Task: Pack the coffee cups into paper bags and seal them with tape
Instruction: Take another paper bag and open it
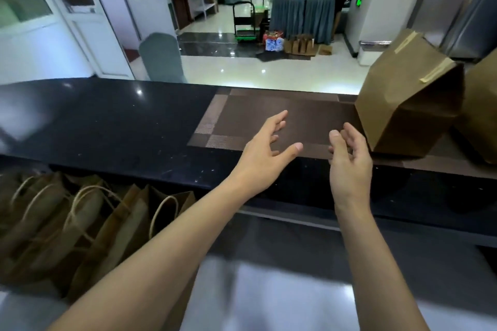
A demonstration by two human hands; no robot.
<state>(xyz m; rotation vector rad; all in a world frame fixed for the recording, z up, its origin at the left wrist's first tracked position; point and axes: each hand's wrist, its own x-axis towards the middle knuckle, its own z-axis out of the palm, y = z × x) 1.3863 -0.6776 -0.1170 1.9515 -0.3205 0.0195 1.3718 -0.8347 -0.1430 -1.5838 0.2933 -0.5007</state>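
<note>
A sealed brown paper bag [408,99] with tape strips across its folded top leans tilted on the brown placemat [269,115] at the right. A second brown bag [484,110] stands just behind it at the frame's right edge. My left hand [266,150] hovers over the mat's near edge with fingers spread and nothing in it. My right hand [349,153] is a little left of the taped bag, fingers loosely curled, holding nothing and apart from the bag. No coffee cups or tape roll are visible.
The mat lies on a long black counter [107,121]. Below the counter at the left stand several paper bags with rope handles [88,217]. Beyond it are a chair [161,56], a glossy floor and a draped table [304,19] with a person.
</note>
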